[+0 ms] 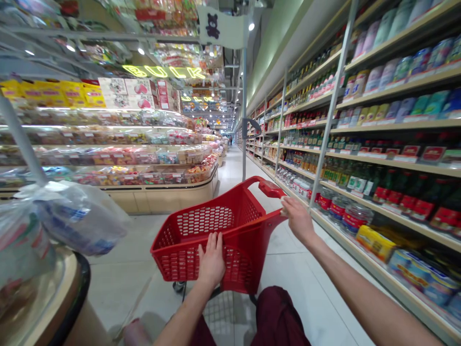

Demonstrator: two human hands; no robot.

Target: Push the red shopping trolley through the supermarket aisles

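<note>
A shopping cart (264, 245) stands ahead on the floor (298, 283), the left hand (212, 262) on its near side, the right hand (298, 220) at its handle (272, 189). Stocked shelves (396, 125) line the right. Beyond the cart, leftward, boxes (129, 92) top a tiered display (158, 199). Near left, a plastic bag (82, 216) overhangs a stand (81, 319).

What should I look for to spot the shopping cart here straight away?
Find the tall, stocked shelves lining the aisle's right side. Left of them, on the pale tiled floor in the picture's lower middle, stands the shopping cart. It is bright red, with rows of holes through its sides, unlike the cream-based display counter beyond it.
</note>
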